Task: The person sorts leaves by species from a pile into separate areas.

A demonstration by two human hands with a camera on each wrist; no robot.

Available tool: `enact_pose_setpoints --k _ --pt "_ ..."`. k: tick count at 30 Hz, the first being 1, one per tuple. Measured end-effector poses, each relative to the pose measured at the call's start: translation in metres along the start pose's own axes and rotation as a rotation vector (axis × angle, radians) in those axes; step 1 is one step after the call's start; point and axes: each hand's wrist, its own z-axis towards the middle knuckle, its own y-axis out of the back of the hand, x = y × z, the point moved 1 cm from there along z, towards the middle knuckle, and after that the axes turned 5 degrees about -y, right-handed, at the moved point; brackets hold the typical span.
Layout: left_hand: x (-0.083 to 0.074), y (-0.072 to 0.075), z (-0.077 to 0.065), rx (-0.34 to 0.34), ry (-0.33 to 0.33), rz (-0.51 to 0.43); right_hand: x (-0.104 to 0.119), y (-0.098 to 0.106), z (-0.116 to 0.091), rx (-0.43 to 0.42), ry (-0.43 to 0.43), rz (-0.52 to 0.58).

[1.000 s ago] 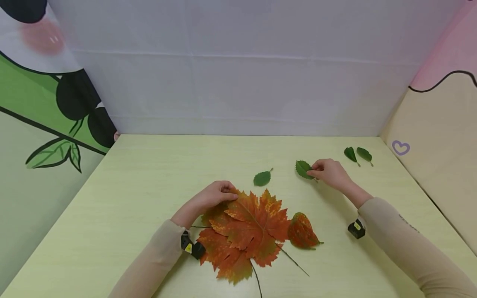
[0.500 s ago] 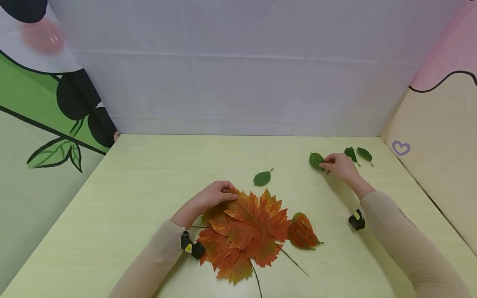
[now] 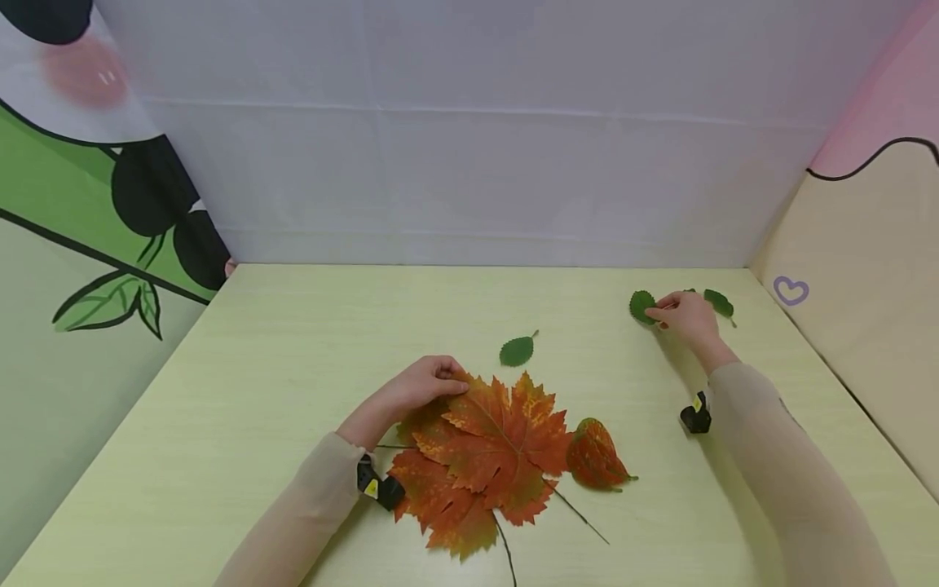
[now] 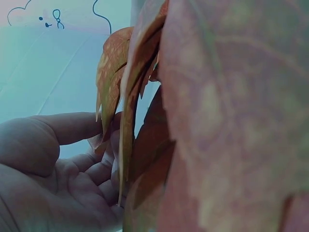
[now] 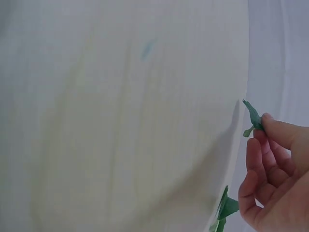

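Note:
My left hand (image 3: pixel 424 383) pinches the upper left edge of overlapping orange maple leaves (image 3: pixel 506 444) near the middle front of the table. In the left wrist view the thumb lies over a leaf edge, and a large blurred leaf (image 4: pixel 231 106) covers the right side. Farther back on the right, my right hand (image 3: pixel 685 319) pinches a small green leaf (image 3: pixel 641 307) between thumb and fingertips, held just above the table. The right wrist view shows that leaf (image 5: pixel 253 116) nearly edge-on. One green leaf (image 3: pixel 719 302) lies beside the hand; another is mostly hidden behind it.
A single green leaf (image 3: pixel 517 351) lies behind the maple leaves. An orange-red leaf (image 3: pixel 596 456) touches their right side. Dark stems (image 3: pixel 579 512) stick out toward the front. A pale wall (image 3: pixel 469 179) rises at the table's back edge, with printed panels on both sides.
My right hand has carried the green leaf back and to the right, close to the two green leaves in the corner. The left hand and the maple leaves have stayed in place.

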Motion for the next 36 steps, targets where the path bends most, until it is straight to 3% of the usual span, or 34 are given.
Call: enact_pose_setpoints --k 10,21,36 --pt "-0.002 -0.001 -0.001 -0.005 0.009 0.002 -0.013 0.006 0.008 -0.043 -0.103 0.037" --pt "-0.002 0.000 -0.001 -0.001 0.010 -0.010 -0.025 0.012 0.018 -0.059 -0.180 -0.064" --pt "0.000 -0.001 -0.001 0.002 0.008 -0.028 -0.030 0.017 0.019 -0.050 -0.275 -0.073"
